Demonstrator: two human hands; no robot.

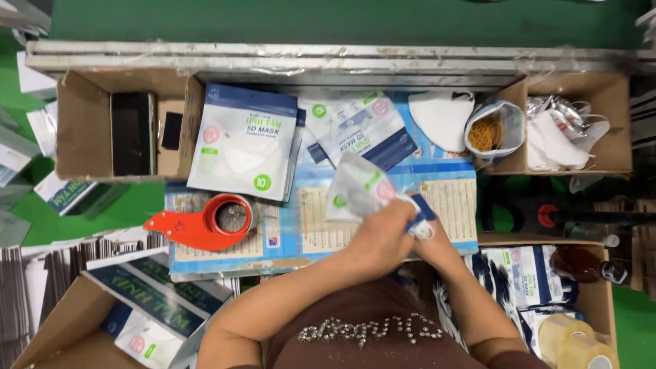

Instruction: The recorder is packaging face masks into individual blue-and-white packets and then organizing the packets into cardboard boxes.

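Observation:
My left hand [383,236] and my right hand [429,240] meet over the middle of the work surface, both gripping one white and blue mask pouch [361,191] that sticks up to the left. A bit of white mask [424,229] shows at the pouch's open end between my fingers. A stack of the same pouches [246,142] lies to the left, and more pouches [362,126] lie just beyond my hands.
A red tape dispenser [208,222] lies left of my hands. An open cardboard box [85,126] holds a dark phone [133,133]. At right are loose white masks [441,117], a cup of rubber bands [488,133], a box of masks [567,133], and clear tape rolls [570,338].

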